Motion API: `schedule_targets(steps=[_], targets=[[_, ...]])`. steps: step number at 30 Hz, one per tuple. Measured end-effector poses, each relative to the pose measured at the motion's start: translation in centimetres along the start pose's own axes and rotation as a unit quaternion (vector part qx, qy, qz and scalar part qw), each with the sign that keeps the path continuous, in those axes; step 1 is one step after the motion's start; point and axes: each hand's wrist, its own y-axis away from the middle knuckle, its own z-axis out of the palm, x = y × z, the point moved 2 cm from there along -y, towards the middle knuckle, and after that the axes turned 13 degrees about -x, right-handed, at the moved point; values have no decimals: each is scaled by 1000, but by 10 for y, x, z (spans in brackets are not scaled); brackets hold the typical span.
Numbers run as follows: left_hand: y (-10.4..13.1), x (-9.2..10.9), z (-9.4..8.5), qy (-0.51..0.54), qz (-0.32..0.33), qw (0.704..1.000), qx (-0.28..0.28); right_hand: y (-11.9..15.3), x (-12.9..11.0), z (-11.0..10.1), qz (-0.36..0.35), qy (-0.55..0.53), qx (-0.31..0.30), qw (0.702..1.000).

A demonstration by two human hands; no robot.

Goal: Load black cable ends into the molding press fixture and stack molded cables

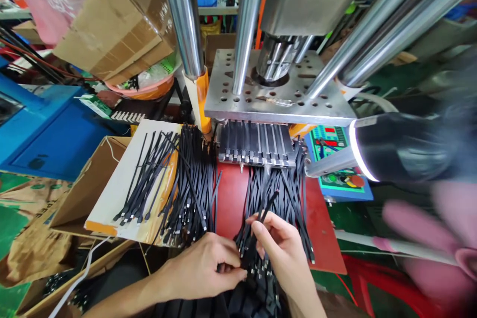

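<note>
A short flat black cable point(271, 202) slants up between the thumb and fingers of my right hand point(285, 246). My left hand point(208, 264) is closed lower down, its thumb and fingertips pinched at the dark lower part of the cable; the exact grip is partly hidden. Beneath both hands lies a pile of similar black cables point(286, 194) with small metal plugs, reaching over the edge toward my lap. Ahead, a metal mould point(257, 144) holds a row of several cables side by side, under a thick drilled steel plate point(276, 102).
More cables point(194, 184) lie left on a white board point(108, 194) atop a carton. A red work surface point(233, 194) runs under the mould. Steel columns point(182, 20) rise around the press. At right are a control panel point(331, 159), a black lamp-like cylinder point(398, 146) and a pink fan point(428, 253).
</note>
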Motion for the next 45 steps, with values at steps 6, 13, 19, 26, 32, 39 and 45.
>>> schedule_targets(steps=[6, 13, 19, 26, 32, 39, 45], targets=[[-16, 22, -48, 73, -18, 993, 96, 1, 7, 14, -72, 96, 9, 993], [-39, 41, -86, 76, 82, 982, 155, 4, 13, 19, -118, 164, 13, 979], [-33, 40, -80, 93, 107, 980, 136, 1, 0, 9, -155, 170, 57, 972], [-38, 47, -89, 36, 116, 976, 179, -8, 12, 26, -126, 167, 21, 978], [-87, 30, -138, -56, 114, 956, 264, 4, 22, 10, -36, 213, -125, 968], [-163, -2, -180, -198, 4, 928, 316, -84, -59, -94, -85, 309, -38, 946], [-138, -4, -157, -235, 91, 930, 268, -168, -65, -127, -93, 285, -33, 953]])
